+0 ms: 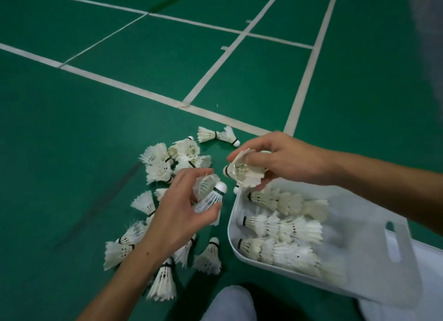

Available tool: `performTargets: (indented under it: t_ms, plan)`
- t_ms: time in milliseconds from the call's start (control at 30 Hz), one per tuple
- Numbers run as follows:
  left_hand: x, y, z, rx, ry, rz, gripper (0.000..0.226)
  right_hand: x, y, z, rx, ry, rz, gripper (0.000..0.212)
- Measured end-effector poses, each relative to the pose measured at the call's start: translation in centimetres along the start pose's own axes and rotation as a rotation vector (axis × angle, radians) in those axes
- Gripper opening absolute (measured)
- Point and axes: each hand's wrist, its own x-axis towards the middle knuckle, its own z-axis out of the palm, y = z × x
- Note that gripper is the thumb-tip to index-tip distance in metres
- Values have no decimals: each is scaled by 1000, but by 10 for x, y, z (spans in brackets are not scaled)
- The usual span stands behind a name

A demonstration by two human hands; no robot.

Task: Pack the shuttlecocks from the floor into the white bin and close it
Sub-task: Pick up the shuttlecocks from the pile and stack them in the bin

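Lining the green court floor [72, 129], white stripes [124, 87] cross near shuttlecocks [163, 165].

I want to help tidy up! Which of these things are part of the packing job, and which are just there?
Part of the job:
- loose shuttlecocks on the floor
- shuttlecocks in the left hand and right hand
- white bin with rows already packed

Just there:
- green court floor
- white court lines
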Motion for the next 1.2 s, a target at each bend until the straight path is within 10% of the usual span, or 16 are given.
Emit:
performTargets:
  t_ms: [533, 767, 1200]
  plan:
    - [11, 84, 51, 132, -283, 320, 65, -172, 85, -32, 57, 417, 454, 8]
    - [20, 77, 67, 187, -342, 306, 63, -163, 128, -6, 314, 538, 531, 34]
    - [43, 77, 111, 368, -450, 262, 66, -142, 171, 21, -716, 663, 545, 29]
